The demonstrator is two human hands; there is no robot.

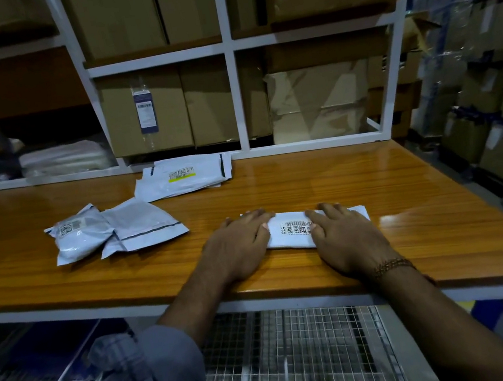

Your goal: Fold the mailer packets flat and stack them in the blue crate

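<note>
Fingers (256, 219) of both hands lie straight, pressing the folded mailer packet (295, 229) flat on the table (372, 178), right of two loose packets (112, 230); likely light, slick, springy, best pinched at its ends.

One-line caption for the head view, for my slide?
Both hands, left and right, press a folded mailer flat on the table.
</note>
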